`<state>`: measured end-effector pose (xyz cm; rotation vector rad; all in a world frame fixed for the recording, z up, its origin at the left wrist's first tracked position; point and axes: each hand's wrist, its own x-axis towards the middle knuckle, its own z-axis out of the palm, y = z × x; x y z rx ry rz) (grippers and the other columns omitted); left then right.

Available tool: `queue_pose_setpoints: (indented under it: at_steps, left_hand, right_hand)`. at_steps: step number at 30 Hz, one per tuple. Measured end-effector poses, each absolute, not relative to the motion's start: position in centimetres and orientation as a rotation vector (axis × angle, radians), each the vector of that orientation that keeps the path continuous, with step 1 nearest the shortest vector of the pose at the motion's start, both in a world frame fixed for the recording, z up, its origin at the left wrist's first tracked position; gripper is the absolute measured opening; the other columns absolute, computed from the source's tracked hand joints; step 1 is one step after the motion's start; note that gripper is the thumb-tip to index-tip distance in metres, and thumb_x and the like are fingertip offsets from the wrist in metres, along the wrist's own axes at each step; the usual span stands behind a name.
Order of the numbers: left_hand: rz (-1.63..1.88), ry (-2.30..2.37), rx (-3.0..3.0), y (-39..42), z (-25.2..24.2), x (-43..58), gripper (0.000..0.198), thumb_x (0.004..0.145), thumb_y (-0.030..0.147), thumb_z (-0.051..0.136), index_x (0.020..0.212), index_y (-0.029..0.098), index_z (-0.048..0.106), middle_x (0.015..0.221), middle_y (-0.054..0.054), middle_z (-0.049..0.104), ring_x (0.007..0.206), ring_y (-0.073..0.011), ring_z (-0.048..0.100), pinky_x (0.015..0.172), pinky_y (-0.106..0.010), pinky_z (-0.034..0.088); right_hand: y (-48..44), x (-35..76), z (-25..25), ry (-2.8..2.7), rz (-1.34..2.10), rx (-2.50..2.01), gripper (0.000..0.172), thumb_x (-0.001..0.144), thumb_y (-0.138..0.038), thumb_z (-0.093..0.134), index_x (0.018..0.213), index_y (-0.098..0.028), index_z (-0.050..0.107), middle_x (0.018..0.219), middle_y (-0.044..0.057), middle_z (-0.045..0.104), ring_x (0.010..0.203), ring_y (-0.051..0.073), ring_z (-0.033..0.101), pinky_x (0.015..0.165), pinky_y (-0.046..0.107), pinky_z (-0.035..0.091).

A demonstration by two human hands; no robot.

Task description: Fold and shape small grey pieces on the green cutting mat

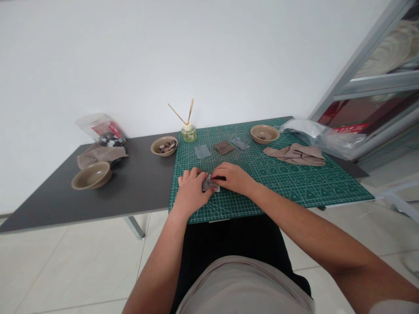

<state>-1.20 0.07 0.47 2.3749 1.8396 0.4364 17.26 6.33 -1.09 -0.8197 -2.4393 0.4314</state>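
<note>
My left hand (191,192) is low over the green cutting mat (262,183), its thumb and index finger closed around a small greyish piece (206,184). What that piece is made of is too small to tell. Pinched in my right hand (235,179) is a short, slim black object (221,178), its tip close to the grey piece. A bit of white (216,189) shows under the fingers. Just beyond my hands lie a pale translucent square (202,151), a brown square (224,147) and a smaller grey-blue piece (240,143).
A bowl of small chips (164,146), an apparently empty bowl (91,175), a brown cloth (103,155) and a clear container (100,126) stand left. A reed diffuser (189,131) is at the back. Rightward are another bowl (265,134), a folded cloth (296,154) and plastic bag (321,133).
</note>
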Motion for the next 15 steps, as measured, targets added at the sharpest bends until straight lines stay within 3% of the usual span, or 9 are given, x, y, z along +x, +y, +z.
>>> queue_pose_setpoints:
  at_steps: [9,15]
  left_hand:
    - [0.463,1.694,2.363,0.45,0.65,-1.74,0.062,0.073,0.056,0.073,0.127,0.028,0.059,0.126,-0.008,0.059,0.113,-0.032,0.047,0.09,-0.044,0.036]
    - [0.674,1.627,2.308,0.72,0.23,-1.97,0.025,0.092,0.043,0.056,0.102,0.025,0.071,0.114,-0.006,0.068,0.107,-0.0262,0.053,0.09,-0.042,0.036]
  right_hand:
    - [5.93,17.82,-0.64,-2.263,0.551,-0.833,0.006,0.079,-0.018,0.071,0.084,-0.02,0.068,0.087,0.002,0.067,0.082,0.017,0.063,0.079,0.031,0.049]
    - [6.46,18.18,-0.72,-1.848,0.785,-0.959,0.01,0.08,-0.026,0.068,0.086,-0.02,0.063,0.08,-0.001,0.066,0.071,0.015,0.062,0.07,0.03,0.05]
